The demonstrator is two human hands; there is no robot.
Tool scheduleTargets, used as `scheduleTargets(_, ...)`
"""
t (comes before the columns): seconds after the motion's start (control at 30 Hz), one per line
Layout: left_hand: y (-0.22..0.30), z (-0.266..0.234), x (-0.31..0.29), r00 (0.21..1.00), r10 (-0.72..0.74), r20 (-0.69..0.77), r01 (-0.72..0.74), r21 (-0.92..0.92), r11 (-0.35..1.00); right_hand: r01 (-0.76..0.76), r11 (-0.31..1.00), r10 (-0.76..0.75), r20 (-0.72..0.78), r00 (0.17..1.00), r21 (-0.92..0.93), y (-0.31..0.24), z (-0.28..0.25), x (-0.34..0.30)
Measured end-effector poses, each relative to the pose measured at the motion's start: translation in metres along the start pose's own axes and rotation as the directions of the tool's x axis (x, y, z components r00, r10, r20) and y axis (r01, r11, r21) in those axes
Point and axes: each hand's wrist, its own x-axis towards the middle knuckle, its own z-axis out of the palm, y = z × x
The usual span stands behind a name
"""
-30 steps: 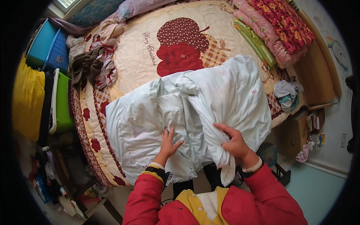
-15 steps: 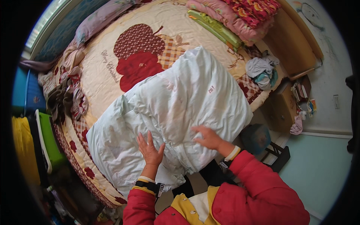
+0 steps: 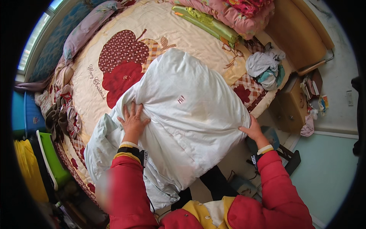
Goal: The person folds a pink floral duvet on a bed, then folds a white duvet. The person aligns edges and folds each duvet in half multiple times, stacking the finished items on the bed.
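A pale, crumpled quilt lies bunched over the near edge of the bed, part of it hanging towards my legs. My left hand is spread flat on its left part, fingers apart, pressing the cloth. At the quilt's right edge, my right hand pinches the border between thumb and fingers and draws the fabric taut. Beneath it is a cream bedspread with red and checked fruit-shaped patches; the quilt covers part of these.
Folded pink bedding and a green folded cloth lie at the far right. A heap of grey clothes sits at the bed's right edge. Dark clothing, a green bin and a wooden cabinet flank the bed.
My left hand has moved forward and left onto the quilt. My right hand has gone right and taken hold of its edge. The quilt's right part is now stretched flatter.
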Motion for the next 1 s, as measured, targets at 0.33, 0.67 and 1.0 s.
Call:
scheduleTargets(0.33,0.048,0.014,-0.125,0.957,0.042,-0.286,-0.085,-0.139,0.987,-0.196,0.919,0.160,0.131,0.978,0.342,0.039,0.001,0.038)
scheduleTargets(0.67,0.029,0.027,-0.079,0.983,-0.094,0.158,0.127,-0.215,0.968,-0.313,0.905,0.238,0.267,0.934,0.289,-0.001,-0.029,-0.070)
scheduleTargets(1.0,0.108,-0.109,0.099,0.835,0.228,-0.501,-0.504,-0.526,0.685,0.372,0.927,-0.359,0.174,0.917,-0.049,-0.093,-0.039,-0.126)
